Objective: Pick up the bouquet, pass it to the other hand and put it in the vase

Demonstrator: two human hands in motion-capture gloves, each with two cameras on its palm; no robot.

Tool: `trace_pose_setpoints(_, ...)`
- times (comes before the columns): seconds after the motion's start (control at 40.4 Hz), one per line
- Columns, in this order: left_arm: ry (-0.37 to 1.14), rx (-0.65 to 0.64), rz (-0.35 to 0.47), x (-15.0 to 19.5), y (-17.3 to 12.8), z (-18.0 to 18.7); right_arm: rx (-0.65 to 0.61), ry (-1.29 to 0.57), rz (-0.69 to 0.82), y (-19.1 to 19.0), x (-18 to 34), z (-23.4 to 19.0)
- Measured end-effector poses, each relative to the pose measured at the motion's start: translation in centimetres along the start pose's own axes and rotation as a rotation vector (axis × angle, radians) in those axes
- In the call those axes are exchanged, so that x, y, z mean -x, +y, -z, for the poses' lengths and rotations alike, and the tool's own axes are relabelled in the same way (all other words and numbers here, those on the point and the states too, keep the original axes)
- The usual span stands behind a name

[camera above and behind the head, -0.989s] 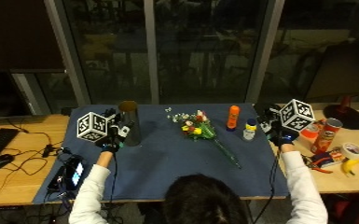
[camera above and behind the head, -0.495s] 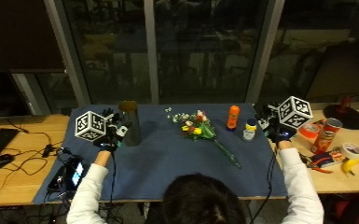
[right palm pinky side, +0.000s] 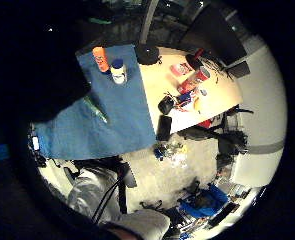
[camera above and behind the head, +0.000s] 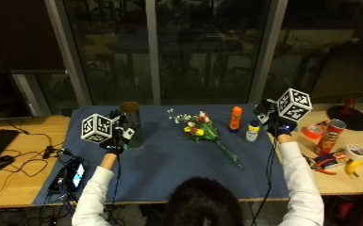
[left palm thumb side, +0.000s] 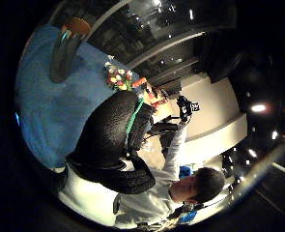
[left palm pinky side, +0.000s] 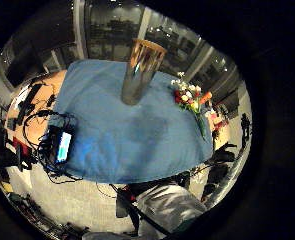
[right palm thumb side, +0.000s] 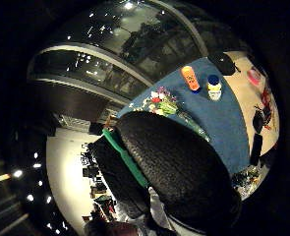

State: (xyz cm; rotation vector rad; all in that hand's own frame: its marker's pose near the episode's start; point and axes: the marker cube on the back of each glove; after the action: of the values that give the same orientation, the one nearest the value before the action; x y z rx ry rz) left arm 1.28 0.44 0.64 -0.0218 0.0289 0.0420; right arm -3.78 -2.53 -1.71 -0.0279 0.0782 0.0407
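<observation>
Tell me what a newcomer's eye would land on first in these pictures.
First the bouquet, lying flat at the middle of the blue cloth, blooms toward the window and stem trailing toward the person. Next the tall metal vase, upright at the cloth's left, right beside the raised left hand. The right hand is raised over the cloth's right edge, near an orange bottle and a small white bottle; neither hand holds anything.

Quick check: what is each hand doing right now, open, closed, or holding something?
Left hand: raised beside the vase, holds nothing; fingers cannot be told.
Right hand: raised near the bottles, holds nothing; fingers cannot be told.
The bouquet lies untouched on the blue mat.
</observation>
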Motion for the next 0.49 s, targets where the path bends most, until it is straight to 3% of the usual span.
trace_pose_setpoints(0.247, 0.036, 0.006, -0.037, -1.1, -0.5, -1.2, -0.034, -0.029, -0.095, -0.8, -1.3, 1.5)
trace_pose_setpoints(0.495, 0.059, 0.013, -0.067, -1.6, -0.9, -2.5, -0.043, -0.018, -0.18, -2.7, -2.5, 0.0)
